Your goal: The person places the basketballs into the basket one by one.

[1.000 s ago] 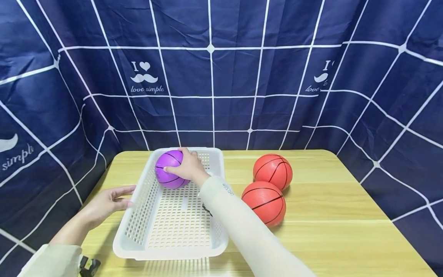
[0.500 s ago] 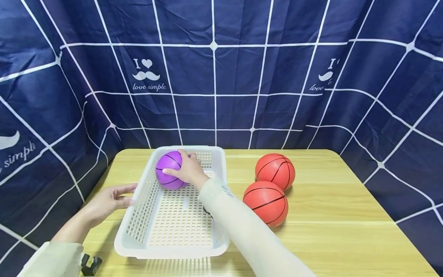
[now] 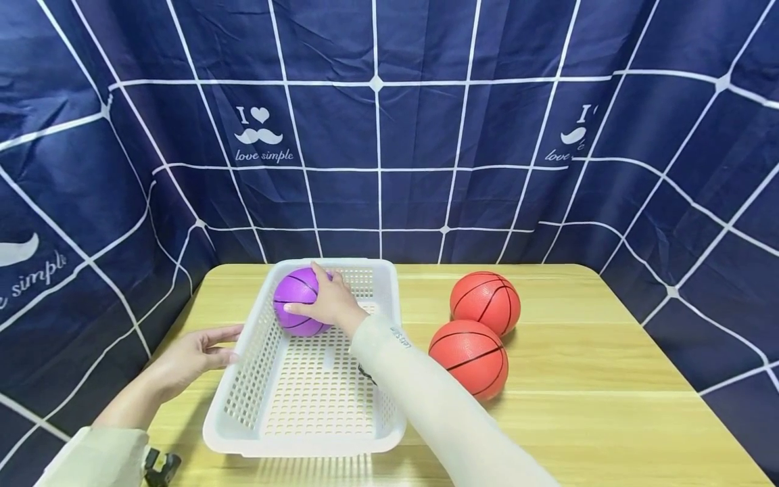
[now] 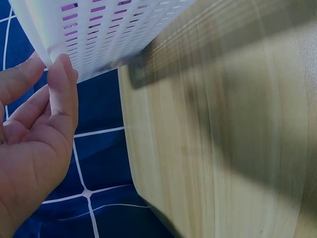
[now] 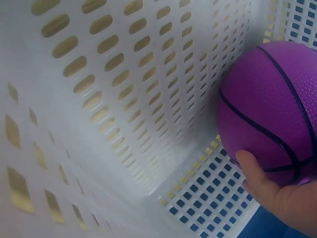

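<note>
Purple ball (image 3: 293, 289): inside the white basket (image 3: 310, 444), at about 11 o'clock of its interior, close to the left wall. Clock set with 12 at the far table edge, 6 at the wearer. Ball is round, so no long axis; the basket's runs roughly 6 to 12. Key relation: the ball lies at about 9 o'clock from the right hand (image 3: 331, 299), in direct contact, and at about 2 o'clock from the left hand (image 3: 184, 356), with the basket wall between. Right hand is therefore the nearer. It grips the ball, thumb across the near face, fingers over the upper right side; forearm enters from 4 o'clock. Right wrist view confirms thumb on ball, with the perforated floor visible below; whether the ball's weight bears on that floor, cannot tell. Left hand lightly pinches the basket's rim at 9 o'clock; firmness not readable. Hands well apart from each other. Also on the table (image 3: 584, 419), outside the basket: near red ball (image 3: 468, 358) at 3 o'clock from it, far red ball (image 3: 485, 303) at 1 o'clock from that one; contact between the two uncertain. Dark grid curtain (image 3: 408, 196) stands behind, at 12.
</note>
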The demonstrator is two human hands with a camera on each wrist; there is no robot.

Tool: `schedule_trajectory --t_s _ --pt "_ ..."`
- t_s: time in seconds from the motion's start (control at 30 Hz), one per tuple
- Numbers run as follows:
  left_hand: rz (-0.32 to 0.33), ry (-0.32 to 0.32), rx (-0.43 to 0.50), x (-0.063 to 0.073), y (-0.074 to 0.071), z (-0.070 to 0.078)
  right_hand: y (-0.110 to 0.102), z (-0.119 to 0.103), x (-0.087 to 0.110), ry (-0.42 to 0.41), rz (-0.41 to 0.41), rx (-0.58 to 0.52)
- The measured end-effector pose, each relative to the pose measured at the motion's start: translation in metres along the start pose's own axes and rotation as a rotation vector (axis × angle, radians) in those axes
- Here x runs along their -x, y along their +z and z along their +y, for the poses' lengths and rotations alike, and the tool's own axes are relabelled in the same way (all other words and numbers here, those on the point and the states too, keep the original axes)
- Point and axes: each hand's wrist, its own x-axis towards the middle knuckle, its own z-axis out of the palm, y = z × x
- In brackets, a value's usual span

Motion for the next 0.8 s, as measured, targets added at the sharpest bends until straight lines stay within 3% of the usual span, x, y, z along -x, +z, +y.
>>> schedule_trajectory --t_s 0.53,0.8 --pt "0.011 -0.002 -0.046 0.002 0.000 0.000 -0.034 -0.008 0.005 -0.011 -0.006 -0.187" --pt "0.002 0.000 -0.043 0.002 0.000 0.001 -0.057 -0.011 0.007 -0.017 0.047 -0.254"
